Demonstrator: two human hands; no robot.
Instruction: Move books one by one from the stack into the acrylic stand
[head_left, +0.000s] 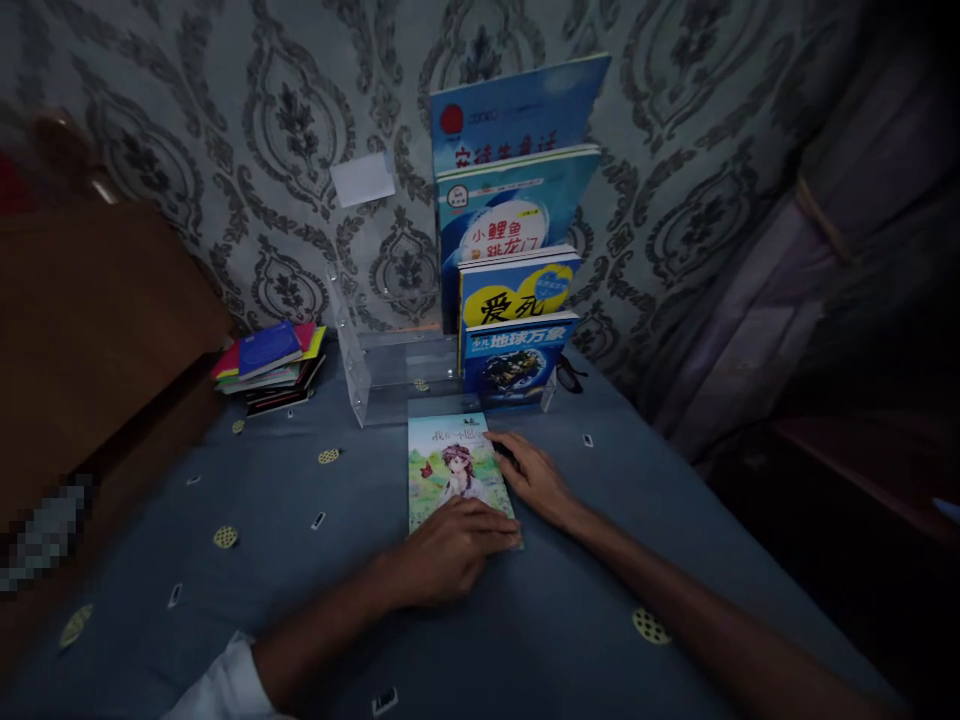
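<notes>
Girl-and-butterfly paperback: it lies face up on the blue-grey tablecloth (300, 570), just in front of the clear acrylic book rack (349, 350); I can't tell whether its top edge touches. That is the paperback (442, 465) both hands are on.
Left hand: this hand (461, 540) lies across the lower cover, fingers close together and bent over the bottom right corner. Whether any finger is tucked beneath, I can't tell. Pressing hard there while lifting could crease that corner.
Right hand: the other (536, 475) rests loosely at the upper right edge, fingertips on the border, no firm pinch that I can see. With so light a hold, the book could swivel or slip.
Rack front: a shove forward would likely knock the acrylic and jolt the Earth-cover book (514, 365), frontmost of those standing in it.
Tall back books: the topmost blue volume (517, 110) rises well above the rest; a bump might tip it.
Dark-framed glasses (570, 376): just beside the rack's right end, they could be nudged if the rack slid that way.
</notes>
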